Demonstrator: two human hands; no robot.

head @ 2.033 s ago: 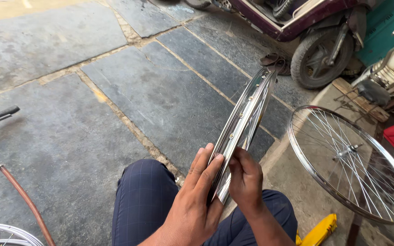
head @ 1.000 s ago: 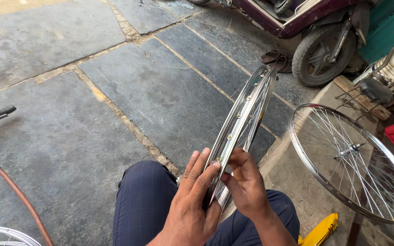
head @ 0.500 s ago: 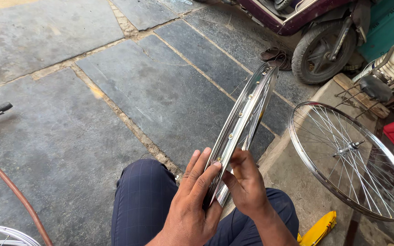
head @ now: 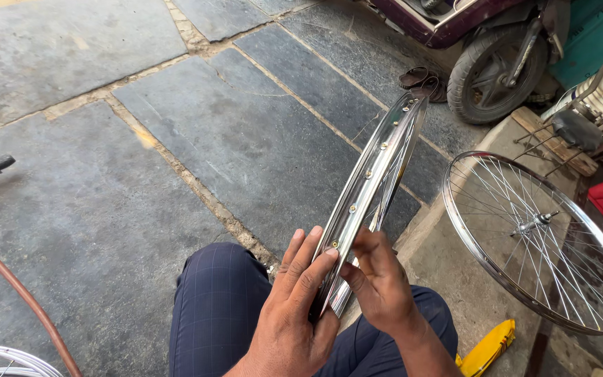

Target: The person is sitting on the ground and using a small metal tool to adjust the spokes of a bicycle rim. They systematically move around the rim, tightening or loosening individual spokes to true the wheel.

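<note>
We are holding a chromed bicycle rim (head: pixel 375 188) edge-on above our lap, its far end pointing toward the parked scooter (head: pixel 486 52). The left hand (head: pixel 291 307) is closed around the rim's near edge, fingers wrapped over the outer channel. The right hand (head: pixel 378 279) is pinching at the inner face, thumb and fingertips together near a spoke nipple. We judge this to be spoke fitting or nipple seating at the rim holes. The next move likely calls for fine fingertip turning while the left hand keeps the rim steady. A laced wheel (head: pixel 535 241) is lying on the step to our right.
</note>
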